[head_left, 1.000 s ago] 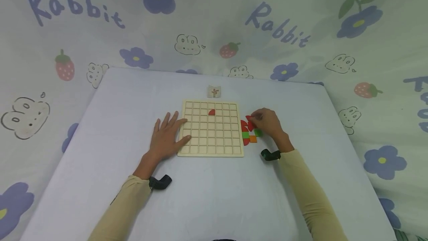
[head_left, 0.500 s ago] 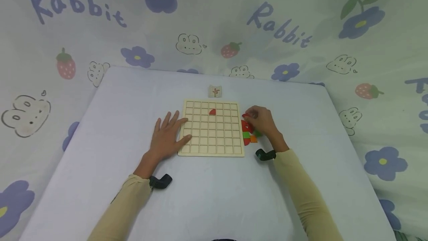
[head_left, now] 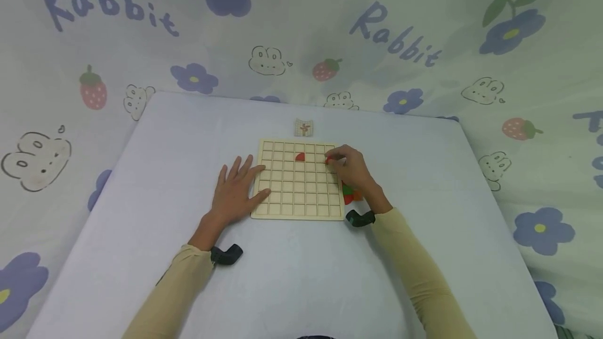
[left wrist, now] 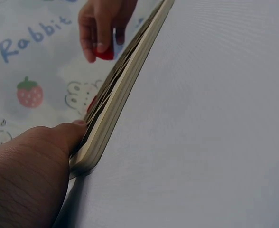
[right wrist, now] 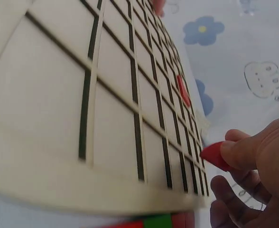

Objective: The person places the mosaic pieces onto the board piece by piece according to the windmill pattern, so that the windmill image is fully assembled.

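A pale wooden grid board lies flat on the table. One red quarter-circle tile sits in a cell of its second row from the far edge. My left hand is spread, with the thumb and a finger resting on the board's left border. Above the board's far right part, my right hand pinches a second red quarter-circle tile between thumb and fingers. In the right wrist view this tile is clear of the cells. My right hand and wrist partly hide the loose tiles beside the board.
Loose red, green and orange tiles lie against the board's right edge. A small card with a red pinwheel-like pattern on a grid stands behind the board. A printed cloth hangs past the table's far edge.
My right hand has picked a red tile from the loose pieces and carried it left, over the board's right edge. The left hand stays in place on the board.
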A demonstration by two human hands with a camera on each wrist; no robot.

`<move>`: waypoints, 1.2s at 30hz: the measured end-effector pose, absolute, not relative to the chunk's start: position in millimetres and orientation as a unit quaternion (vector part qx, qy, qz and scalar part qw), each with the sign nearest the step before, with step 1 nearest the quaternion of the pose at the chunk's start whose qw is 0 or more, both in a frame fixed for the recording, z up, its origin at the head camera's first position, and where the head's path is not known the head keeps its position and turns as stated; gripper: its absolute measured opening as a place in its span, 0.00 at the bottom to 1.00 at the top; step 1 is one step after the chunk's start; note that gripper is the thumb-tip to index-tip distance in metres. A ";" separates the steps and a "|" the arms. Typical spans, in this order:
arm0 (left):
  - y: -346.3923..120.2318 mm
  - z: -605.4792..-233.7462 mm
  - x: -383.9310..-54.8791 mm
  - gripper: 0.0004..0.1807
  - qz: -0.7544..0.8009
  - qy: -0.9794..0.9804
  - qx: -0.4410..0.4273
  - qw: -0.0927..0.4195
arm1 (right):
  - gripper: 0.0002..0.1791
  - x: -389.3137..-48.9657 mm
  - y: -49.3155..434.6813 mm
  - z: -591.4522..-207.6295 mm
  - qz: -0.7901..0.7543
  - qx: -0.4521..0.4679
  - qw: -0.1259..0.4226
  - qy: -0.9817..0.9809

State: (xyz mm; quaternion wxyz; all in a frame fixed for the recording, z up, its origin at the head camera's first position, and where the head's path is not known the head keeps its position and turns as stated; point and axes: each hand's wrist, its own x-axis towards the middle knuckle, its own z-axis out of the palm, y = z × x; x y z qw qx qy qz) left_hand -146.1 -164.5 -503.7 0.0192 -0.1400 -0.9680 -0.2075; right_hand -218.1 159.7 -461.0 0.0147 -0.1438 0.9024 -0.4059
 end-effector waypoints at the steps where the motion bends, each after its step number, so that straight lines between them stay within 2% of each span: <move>1: -164.5 -503.2 -146.1 0.40 -0.209 -0.968 -0.141 0.020 | 0.09 -217.9 156.6 -460.2 -0.408 -0.157 0.014 0.899; 8: -164.8 -503.0 -145.0 0.40 -0.210 -0.967 -0.142 0.016 | 0.13 -218.7 135.8 -460.5 -0.429 -0.212 0.004 0.878; 16: -164.3 -502.9 -144.4 0.40 -0.206 -0.968 -0.140 0.014 | 0.11 -217.8 115.4 -461.2 -0.488 -0.181 0.050 0.853; 20: -164.3 -503.0 -144.4 0.40 -0.206 -0.968 -0.139 0.016 | 0.09 -220.7 107.3 -463.5 -0.488 -0.183 0.054 0.852; 29: -164.5 -505.5 -144.5 0.41 -0.210 -0.967 -0.140 0.017 | 0.03 -221.8 91.4 -469.3 -0.426 -0.172 0.010 0.888; 36: -165.1 -503.5 -144.3 0.41 -0.206 -0.968 -0.139 0.016 | 0.02 -220.7 89.0 -474.5 -0.373 -0.202 -0.041 0.905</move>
